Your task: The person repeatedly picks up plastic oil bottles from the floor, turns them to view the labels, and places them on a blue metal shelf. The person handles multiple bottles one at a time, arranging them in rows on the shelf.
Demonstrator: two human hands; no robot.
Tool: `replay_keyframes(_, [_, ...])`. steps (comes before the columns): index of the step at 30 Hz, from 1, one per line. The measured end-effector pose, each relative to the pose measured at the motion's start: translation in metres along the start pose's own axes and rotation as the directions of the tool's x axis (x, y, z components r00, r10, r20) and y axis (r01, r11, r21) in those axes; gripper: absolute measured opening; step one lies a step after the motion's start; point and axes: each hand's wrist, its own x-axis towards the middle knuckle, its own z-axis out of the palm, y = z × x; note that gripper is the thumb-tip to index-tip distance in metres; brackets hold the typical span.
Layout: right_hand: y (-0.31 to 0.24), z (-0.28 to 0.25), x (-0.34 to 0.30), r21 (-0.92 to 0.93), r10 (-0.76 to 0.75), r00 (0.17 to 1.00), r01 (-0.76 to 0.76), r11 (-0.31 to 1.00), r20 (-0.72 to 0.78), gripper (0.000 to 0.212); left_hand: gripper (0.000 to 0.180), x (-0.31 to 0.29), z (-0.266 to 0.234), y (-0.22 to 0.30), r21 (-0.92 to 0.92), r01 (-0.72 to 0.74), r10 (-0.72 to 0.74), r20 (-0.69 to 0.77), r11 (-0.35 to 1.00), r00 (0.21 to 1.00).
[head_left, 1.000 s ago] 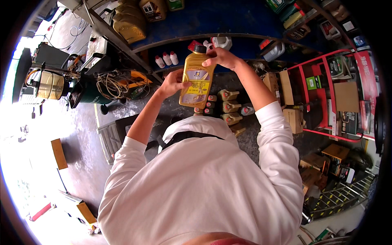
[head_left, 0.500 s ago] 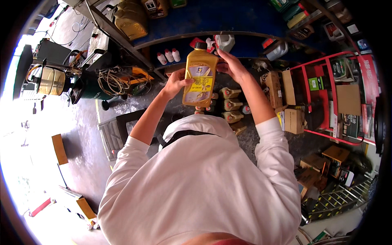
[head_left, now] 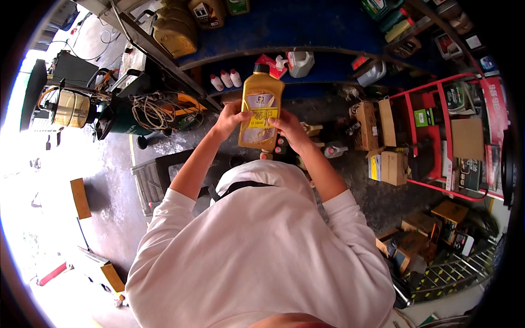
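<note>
Between my two hands is a gold plastic motor oil bottle (head_left: 260, 92) with a black cap, held upright with its purple and yellow label facing me. My left hand (head_left: 231, 119) grips its left side, thumb resting on the front of the label. On the opposite side my right hand (head_left: 291, 130) closes round the lower half, its thumb also on the label. The fingers behind the bottle are hidden. Below and beyond it, several more bottles stand on the floor, partly covered by my right hand and arm; a grey bottle (head_left: 334, 151) shows beside the forearm.
Ahead is a blue shelf (head_left: 284, 27) with gold jugs (head_left: 174, 34) at its left; the lower level holds small white bottles (head_left: 225, 80) and a grey jug (head_left: 300, 63). Cardboard boxes (head_left: 393, 167) and a red rack (head_left: 411, 120) stand right. Coiled cables (head_left: 156, 109) lie left.
My right hand has come down from beside the bottle's top and now grips its lower right side. The bottle has shifted slightly left and lower, still in my left hand.
</note>
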Motion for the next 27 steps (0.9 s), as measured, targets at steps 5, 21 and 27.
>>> replay_keyframes(5, [0.018, -0.015, -0.003, 0.042, 0.052, 0.997, -0.054, 0.998, 0.055, 0.053, 0.066, -0.008, 0.007, -0.011, -0.015, -0.017, 0.017, 0.025, 1.0, 1.0])
replay_keyframes(21, [0.034, -0.053, -0.033, 0.054, -0.016, 0.998, 0.012, 0.998, 0.058, 0.047, 0.071, -0.027, 0.058, -0.02, 0.003, 0.121, -0.121, 0.02, 0.993, 0.992])
replay_keyframes(27, [0.03, -0.074, -0.039, 0.014, -0.008, 0.994, 0.006, 1.0, 0.105, 0.046, 0.071, -0.033, 0.086, -0.025, 0.02, 0.16, -0.159, -0.065, 0.987, 0.985])
